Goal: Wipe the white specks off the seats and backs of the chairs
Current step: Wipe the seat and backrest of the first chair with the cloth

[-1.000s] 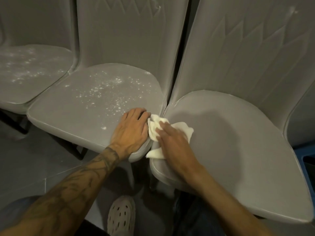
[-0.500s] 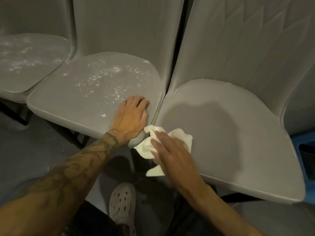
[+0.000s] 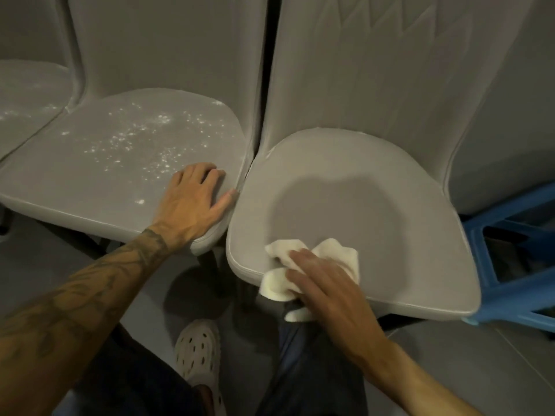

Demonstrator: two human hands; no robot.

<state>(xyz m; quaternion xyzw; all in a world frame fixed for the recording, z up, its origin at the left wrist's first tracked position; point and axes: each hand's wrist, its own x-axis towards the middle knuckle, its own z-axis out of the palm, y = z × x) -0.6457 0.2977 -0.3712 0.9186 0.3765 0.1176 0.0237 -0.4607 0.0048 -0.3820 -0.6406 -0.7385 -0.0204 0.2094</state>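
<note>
Three grey chairs are seen side by side. The seat of the middle chair [image 3: 90,175] is covered with many white specks [image 3: 141,139], mostly in its centre and toward the back. Specks are also seen on the seat of the left chair [image 3: 27,97], of which only a part is in view. On the seat of the right chair [image 3: 375,199] no specks can be made out, and its back [image 3: 375,70] is marked with a stitched zigzag pattern.

The white cloth [image 3: 339,253] is found at the front edge of the right seat, crumpled, with one part hanging over the edge. It is pressed down by the right hand [image 3: 327,283]; the grip of this hand is apart, with the fingers stretched flat over the cloth. Whether the thumb is tucked under the cloth cannot be told.

The left hand [image 3: 192,202] is laid on the front right corner of the middle seat, just beside the gap between the two chairs. Its grip is also apart, the fingers spread and flat, and nothing is held in it. The forearm is tattooed.

A blue plastic frame [image 3: 510,283] is seen to the right of the right chair. A pale perforated shoe [image 3: 198,352] is placed on the grey floor [image 3: 450,370] below.
</note>
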